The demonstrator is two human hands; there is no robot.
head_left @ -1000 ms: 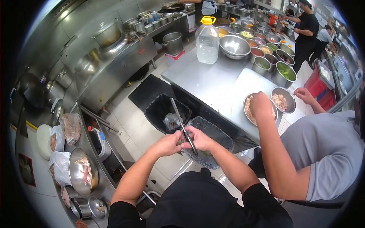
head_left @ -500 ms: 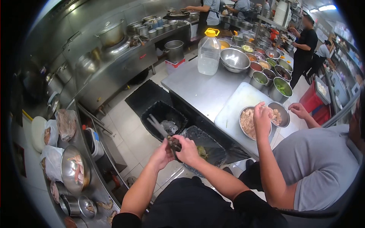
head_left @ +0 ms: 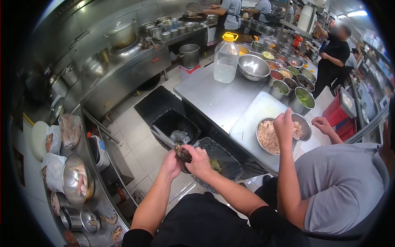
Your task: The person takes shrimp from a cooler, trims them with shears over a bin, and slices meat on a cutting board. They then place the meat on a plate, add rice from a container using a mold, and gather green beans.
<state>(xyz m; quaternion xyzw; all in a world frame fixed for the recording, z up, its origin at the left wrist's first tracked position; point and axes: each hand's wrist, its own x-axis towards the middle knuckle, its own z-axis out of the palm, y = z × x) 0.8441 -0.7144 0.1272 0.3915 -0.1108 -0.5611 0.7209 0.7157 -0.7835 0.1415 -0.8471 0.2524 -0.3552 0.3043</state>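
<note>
My right hand (head_left: 198, 161) is closed on a pair of scissors, their long metal blades (head_left: 163, 136) pointing away to the upper left. Close beside it, my left hand (head_left: 170, 165) has its fingers curled in around the pivot end. Between the two hands shows a dark brownish bulk (head_left: 183, 154); I cannot tell whether it is all handle or also a piece of food. Below the blades stands a black-lined bin (head_left: 159, 119). A second lined bin (head_left: 230, 161), with greenish scraps inside, is just beyond my right hand.
At my right, a co-worker in a grey shirt (head_left: 341, 181) holds a hand over a bowl of pale minced meat (head_left: 268, 136) on a white cutting board (head_left: 251, 119). The left counter carries a steel bowl (head_left: 68, 181), bagged meat (head_left: 70, 131) and prawns (head_left: 117, 234).
My hands and the scissors have shifted slightly left, with the blades now looking closer together. The co-worker's near hand has lifted a little. Farther back, the person in black has turned and raised an arm.
</note>
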